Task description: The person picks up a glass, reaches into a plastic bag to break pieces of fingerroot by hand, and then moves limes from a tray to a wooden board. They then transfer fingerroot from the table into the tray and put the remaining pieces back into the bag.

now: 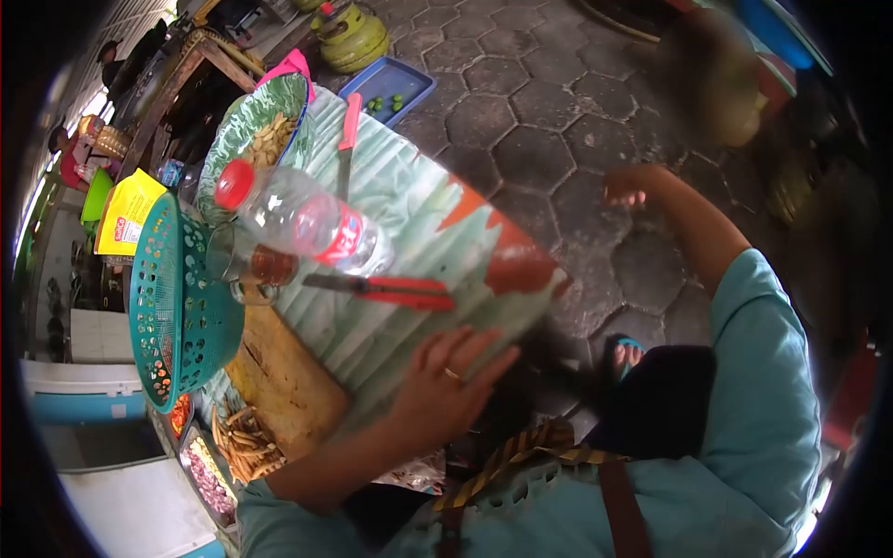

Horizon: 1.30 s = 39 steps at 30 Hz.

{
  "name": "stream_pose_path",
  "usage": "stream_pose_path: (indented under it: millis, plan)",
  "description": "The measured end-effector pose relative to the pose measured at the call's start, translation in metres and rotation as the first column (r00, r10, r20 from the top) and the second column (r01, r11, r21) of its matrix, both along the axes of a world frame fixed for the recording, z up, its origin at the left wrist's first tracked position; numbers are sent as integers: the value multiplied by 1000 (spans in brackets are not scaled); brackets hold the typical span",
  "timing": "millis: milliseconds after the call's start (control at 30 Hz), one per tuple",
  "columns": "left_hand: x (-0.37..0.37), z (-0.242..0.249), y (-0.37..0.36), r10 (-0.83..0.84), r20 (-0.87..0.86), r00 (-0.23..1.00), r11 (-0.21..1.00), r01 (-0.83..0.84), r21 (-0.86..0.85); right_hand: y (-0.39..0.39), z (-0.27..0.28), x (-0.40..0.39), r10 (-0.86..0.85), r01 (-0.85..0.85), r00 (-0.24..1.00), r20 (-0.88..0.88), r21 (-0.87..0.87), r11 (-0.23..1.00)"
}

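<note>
My left hand, with a ring on one finger, reaches over the near edge of the table, its fingers stretched out and holding nothing. Just beyond it lies a red-handled knife with a dark blade. A clear plastic bottle with a red cap leans across the table beside a glass. My right hand is out to the right above the floor. Its fingers are curled in, and no object shows in them. A wooden cutting board rests to the left of my left hand.
A teal plastic basket stands tilted at the left, near a pile of brown finger-like pieces. A pink-handled knife and a patterned bowl sit farther back. On the floor are a blue tray and a green gas cylinder.
</note>
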<state>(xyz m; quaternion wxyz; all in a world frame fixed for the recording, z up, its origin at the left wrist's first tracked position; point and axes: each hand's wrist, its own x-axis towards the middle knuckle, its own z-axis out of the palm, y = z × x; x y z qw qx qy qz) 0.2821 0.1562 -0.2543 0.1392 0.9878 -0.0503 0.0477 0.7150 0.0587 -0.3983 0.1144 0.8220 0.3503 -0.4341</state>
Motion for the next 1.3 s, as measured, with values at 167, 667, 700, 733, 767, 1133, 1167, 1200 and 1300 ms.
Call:
stream_pose_path:
  millis: [167, 667, 700, 733, 767, 1133, 1167, 1200, 1300]
  plan:
    - [38, -18, -21, 103, -53, 993, 984, -94, 151, 115, -132, 105, 476, -657, 682, 556, 178, 733]
    - [39, -40, -36, 544, 1, 839, 824, -535, 187, 280, -158, 25, -14, -121, 978, 208, 621, 774]
    - [28, -41, -39, 474, -47, 879, 859, -450, 244, 296, -156, 28, 6, -154, 971, 239, 606, 781]
    - [17, -36, -38, 397, -133, 908, 866, -323, 382, 311, -156, 29, 26, -185, 963, 268, 589, 786]
    - [14, -38, -31, 409, -139, 902, 863, -333, 379, 326, -156, 29, 40, -194, 964, 264, 586, 787]
    - [6, -53, -13, 557, -123, 822, 812, -507, 288, 437, -144, -12, 218, -378, 916, 336, 542, 751]
    - [5, -54, -10, 561, -123, 819, 811, -514, 279, 444, -148, -12, 219, -376, 917, 334, 538, 754]
    - [4, -55, -7, 566, -123, 815, 810, -521, 270, 453, -151, -11, 202, -394, 902, 381, 539, 744]
    - [3, -55, -6, 601, -133, 788, 788, -557, 262, 475, -157, -13, 177, -399, 891, 418, 536, 744]
